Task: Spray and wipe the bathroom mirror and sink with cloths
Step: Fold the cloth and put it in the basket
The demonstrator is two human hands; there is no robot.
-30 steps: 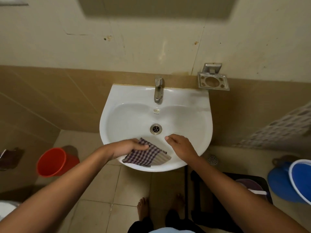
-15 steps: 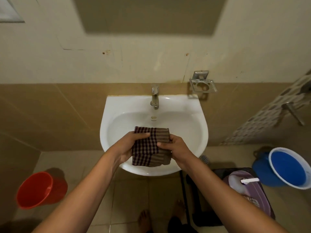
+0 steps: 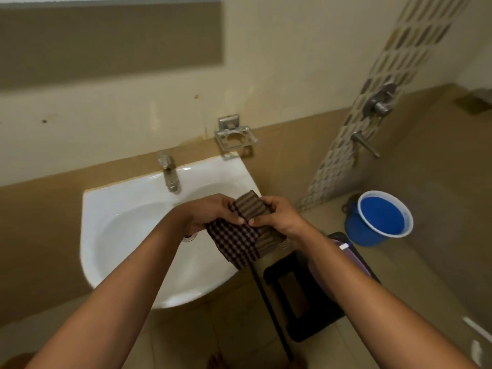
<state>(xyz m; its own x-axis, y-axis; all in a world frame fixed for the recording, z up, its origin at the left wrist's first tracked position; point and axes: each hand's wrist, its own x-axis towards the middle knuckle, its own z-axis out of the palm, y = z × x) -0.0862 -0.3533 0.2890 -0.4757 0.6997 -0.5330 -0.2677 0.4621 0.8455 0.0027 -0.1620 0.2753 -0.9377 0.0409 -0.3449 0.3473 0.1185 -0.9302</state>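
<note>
While you've got the checked cloth (image 3: 241,237) pinched in both your left hand (image 3: 210,213) and right hand (image 3: 277,217) over the sink (image 3: 127,230)'s right rim, I'd guess wiping isn't finished. The mirror (image 3: 109,41) sits far left; a stool (image 3: 306,296) and blue bucket (image 3: 380,219) crowd your right.

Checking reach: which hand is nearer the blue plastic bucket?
Right. The right hand grips the checked cloth on the side facing the blue plastic bucket; the left hand is farther, over the sink.

Sink (image 3: 111,235): left basin open. Faucet (image 3: 169,175) obstructs its rear rim; soap holder (image 3: 234,138) projects behind; stool (image 3: 300,302) stands right.
</note>
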